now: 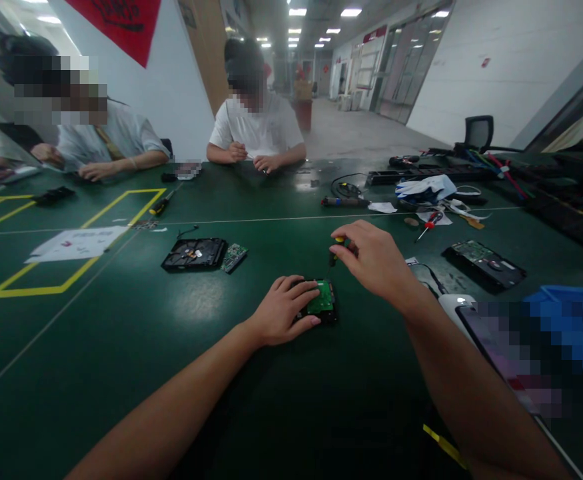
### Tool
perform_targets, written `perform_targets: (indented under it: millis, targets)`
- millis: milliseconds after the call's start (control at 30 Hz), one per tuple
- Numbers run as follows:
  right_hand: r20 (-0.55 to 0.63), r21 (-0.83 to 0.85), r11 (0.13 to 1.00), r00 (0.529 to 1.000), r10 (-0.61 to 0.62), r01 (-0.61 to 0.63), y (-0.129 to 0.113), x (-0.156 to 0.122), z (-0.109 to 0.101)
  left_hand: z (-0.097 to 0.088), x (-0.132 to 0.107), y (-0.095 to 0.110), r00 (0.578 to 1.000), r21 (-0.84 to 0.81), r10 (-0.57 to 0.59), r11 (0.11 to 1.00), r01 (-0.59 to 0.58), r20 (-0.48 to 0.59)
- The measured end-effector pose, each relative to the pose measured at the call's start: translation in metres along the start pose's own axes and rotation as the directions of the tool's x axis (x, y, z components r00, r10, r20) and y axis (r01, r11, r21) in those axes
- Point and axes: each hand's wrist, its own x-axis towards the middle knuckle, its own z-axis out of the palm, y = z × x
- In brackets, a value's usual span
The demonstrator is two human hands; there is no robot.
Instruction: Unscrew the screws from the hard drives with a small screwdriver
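Note:
A hard drive (327,300) with a green circuit board facing up lies on the green table in front of me. My left hand (287,310) grips it from the left, fingers across the board and thumb along the near edge, hiding the drive's left part. Above the drive's far right corner, my right hand (374,260) pinches the yellow and black handle of a screwdriver (333,257), held upright. Its thin shaft points down at the drive; I cannot tell whether the tip touches a screw.
Left of my hands lie another hard drive (194,255) and a loose circuit board (234,257). At right are a third drive (486,263), a red-handled screwdriver (430,227), gloves (426,189), a phone (511,360) and a blue bin (571,327). Co-workers sit across the table.

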Motion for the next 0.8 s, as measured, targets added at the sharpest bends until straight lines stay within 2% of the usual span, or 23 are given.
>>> perform_targets:
  millis: [200, 400, 567, 800]
  targets:
    - [-0.047, -0.008, 0.999, 0.998, -0.034, 0.034, 0.0, 0.001, 0.006, -0.001, 0.0, 0.001, 1.0, 0.01, 0.011, 1.0, -0.011, -0.005]
    - [0.026, -0.031, 0.996, 0.996, -0.086, 0.087, -0.011, 0.003, -0.003, -0.002, 0.0, 0.004, 1.0, 0.021, 0.015, 1.0, -0.015, -0.022]
    - [0.049, 0.016, 0.992, 0.991, -0.126, 0.126, -0.013, 0.002, -0.004, -0.002, 0.0, 0.005, 0.999, 0.03, 0.016, 0.999, -0.015, -0.035]
    - [-0.001, 0.019, 0.991, 0.991, -0.131, 0.131, -0.017, 0.0, 0.005, 0.005, -0.001, 0.0, 0.999, 0.045, 0.012, 0.999, -0.011, -0.039]
